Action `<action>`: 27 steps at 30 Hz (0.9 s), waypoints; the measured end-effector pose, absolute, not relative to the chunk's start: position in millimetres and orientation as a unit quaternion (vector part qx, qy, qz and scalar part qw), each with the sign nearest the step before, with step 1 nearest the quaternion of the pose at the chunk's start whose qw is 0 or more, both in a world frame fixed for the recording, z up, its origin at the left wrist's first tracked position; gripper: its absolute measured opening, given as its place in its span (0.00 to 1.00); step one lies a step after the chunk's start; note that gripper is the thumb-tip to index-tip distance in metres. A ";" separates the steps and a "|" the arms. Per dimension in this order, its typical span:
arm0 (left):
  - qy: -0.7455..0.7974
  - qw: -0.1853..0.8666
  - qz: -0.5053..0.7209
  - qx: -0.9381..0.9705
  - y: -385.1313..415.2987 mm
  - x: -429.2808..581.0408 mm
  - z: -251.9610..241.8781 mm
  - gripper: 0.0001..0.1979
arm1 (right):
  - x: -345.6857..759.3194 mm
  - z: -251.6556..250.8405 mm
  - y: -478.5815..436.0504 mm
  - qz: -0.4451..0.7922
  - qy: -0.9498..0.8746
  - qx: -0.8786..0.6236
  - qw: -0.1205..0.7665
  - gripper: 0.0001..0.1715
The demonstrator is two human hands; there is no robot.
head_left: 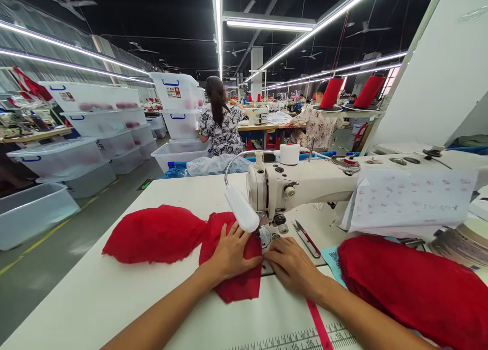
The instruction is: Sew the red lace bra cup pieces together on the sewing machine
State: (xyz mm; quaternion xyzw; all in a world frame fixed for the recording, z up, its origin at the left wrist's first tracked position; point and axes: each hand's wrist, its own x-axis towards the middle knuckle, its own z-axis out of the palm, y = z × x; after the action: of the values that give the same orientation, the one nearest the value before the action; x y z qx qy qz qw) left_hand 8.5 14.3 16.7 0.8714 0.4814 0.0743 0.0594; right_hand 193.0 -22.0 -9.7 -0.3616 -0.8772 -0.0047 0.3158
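Note:
A red fabric piece (pixel 244 284) lies beside the needle area of a white sewing machine (pixel 305 180). My left hand (pixel 231 251) rests flat on this cloth, fingers spread and open. Close to the cloth's right edge, my right hand (pixel 292 263) is closed, its fingers bent and pressed together; what they hold, if anything, is hidden. Another red fabric section (pixel 156 235) stretches out to the left and meets the piece under my hand. The white lamp head (pixel 242 210) hangs over my left fingertips and partly covers the needle area.
Thread snips (pixel 307 239) lie right of the needle. A red fabric pile (pixel 412 284) is at the right, and a printed ruler (pixel 297 340) runs along the front edge. Paper sheets (pixel 412 200) hang on the machine. Plastic bins (pixel 68 157) stand left; two co-workers sit ahead.

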 end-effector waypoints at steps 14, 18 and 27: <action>0.488 0.070 0.061 0.868 13.0 10.4 18.5 0.36 | 193.2 -11.3 -22.4 -0.005 -0.874 -0.371 0.314 0.12; 0.493 0.071 0.060 0.865 13.8 11.2 18.2 0.38 | 193.3 -12.5 -21.4 -0.005 -0.872 -0.374 0.315 0.11; 0.452 0.075 0.078 0.886 -0.8 -2.7 28.1 0.33 | 196.9 -9.2 -24.1 0.001 -0.871 -0.383 0.308 0.13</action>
State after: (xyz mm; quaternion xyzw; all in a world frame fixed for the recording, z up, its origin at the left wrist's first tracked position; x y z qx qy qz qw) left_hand -2.7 -0.8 28.1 0.8856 0.4517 0.0776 0.0750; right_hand 196.9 -24.1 -9.2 -0.3828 -0.8710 0.0011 0.3080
